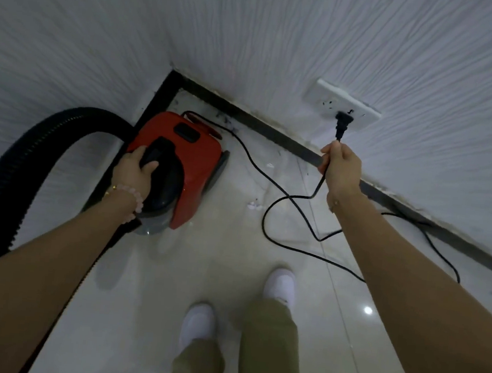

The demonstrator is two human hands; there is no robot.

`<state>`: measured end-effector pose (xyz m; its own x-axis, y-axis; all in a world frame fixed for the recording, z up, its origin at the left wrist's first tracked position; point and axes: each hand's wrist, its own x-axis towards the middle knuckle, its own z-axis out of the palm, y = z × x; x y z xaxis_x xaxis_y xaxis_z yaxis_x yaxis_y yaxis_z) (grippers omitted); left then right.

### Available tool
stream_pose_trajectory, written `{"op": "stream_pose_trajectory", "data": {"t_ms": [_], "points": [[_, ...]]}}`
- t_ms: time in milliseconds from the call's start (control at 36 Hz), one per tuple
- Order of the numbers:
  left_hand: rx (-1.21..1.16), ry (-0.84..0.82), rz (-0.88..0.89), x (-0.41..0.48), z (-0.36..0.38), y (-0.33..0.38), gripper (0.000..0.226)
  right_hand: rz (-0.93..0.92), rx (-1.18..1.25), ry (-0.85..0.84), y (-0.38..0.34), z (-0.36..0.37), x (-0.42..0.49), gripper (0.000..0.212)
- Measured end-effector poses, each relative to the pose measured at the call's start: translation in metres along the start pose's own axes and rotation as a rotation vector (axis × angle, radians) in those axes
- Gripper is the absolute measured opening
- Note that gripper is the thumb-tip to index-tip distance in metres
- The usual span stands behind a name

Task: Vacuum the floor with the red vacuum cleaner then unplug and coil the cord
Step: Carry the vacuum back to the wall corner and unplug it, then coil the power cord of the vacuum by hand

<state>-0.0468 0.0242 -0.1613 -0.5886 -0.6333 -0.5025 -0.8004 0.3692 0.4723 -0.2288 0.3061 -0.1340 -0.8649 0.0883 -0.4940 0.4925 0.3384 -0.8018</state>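
Right hand grips cord below plug; left hand clasps vacuum handle.

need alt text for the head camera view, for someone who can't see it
Seen from above, a person's right hand grips the black cord just below its plug, which sits at a white wall outlet. The left hand holds the handle of a red vacuum cleaner standing in the corner, its black hose arching left, and loose cord trails over the pale tiled floor.
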Motion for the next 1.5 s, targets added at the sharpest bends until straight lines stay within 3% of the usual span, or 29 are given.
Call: {"op": "stream_pose_trajectory", "data": {"t_ms": [194, 417, 611, 806, 861, 917, 972, 1056, 1194, 1306, 1500], "points": [[-0.029, 0.008, -0.005, -0.001, 0.0, 0.005, 0.045, 0.015, -0.112, -0.006, -0.009, -0.007, -0.014, 0.032], [-0.098, -0.064, -0.023, -0.001, -0.006, 0.004, 0.045, 0.161, -0.126, -0.106, 0.066, -0.032, -0.085, 0.022], [-0.123, -0.035, -0.027, 0.001, -0.004, 0.006, 0.045, 0.003, -0.141, -0.235, 0.061, -0.036, -0.073, 0.028], [0.107, 0.116, -0.045, 0.007, 0.016, 0.016, 0.043, -0.087, -0.281, -0.386, 0.05, -0.038, -0.043, 0.03], [0.283, 0.303, 0.098, -0.003, 0.03, 0.031, 0.049, -0.071, -0.3, -0.447, 0.048, -0.037, -0.03, 0.031], [0.365, 0.467, 0.514, -0.024, 0.051, 0.057, 0.053, -0.084, -0.29, -0.5, 0.047, -0.034, -0.018, 0.034], [0.377, 0.441, 0.951, -0.043, 0.082, 0.083, 0.059, -0.138, -0.283, -0.554, 0.048, -0.033, -0.009, 0.03], [0.422, 0.235, 1.198, -0.058, 0.124, 0.108, 0.068, -0.212, -0.28, -0.628, 0.055, -0.032, -0.004, 0.022], [0.427, 0.061, 1.32, -0.066, 0.161, 0.13, 0.046, -0.313, -0.315, -0.605, 0.069, -0.031, -0.003, 0.024], [0.346, -0.067, 1.202, -0.064, 0.172, 0.138, 0.049, -0.304, -0.276, -0.599, 0.074, -0.042, -0.004, 0.024], [0.265, -0.131, 1.081, -0.039, 0.178, 0.126, 0.03, -0.297, -0.249, -0.607, 0.094, -0.048, -0.004, 0.022]]}}
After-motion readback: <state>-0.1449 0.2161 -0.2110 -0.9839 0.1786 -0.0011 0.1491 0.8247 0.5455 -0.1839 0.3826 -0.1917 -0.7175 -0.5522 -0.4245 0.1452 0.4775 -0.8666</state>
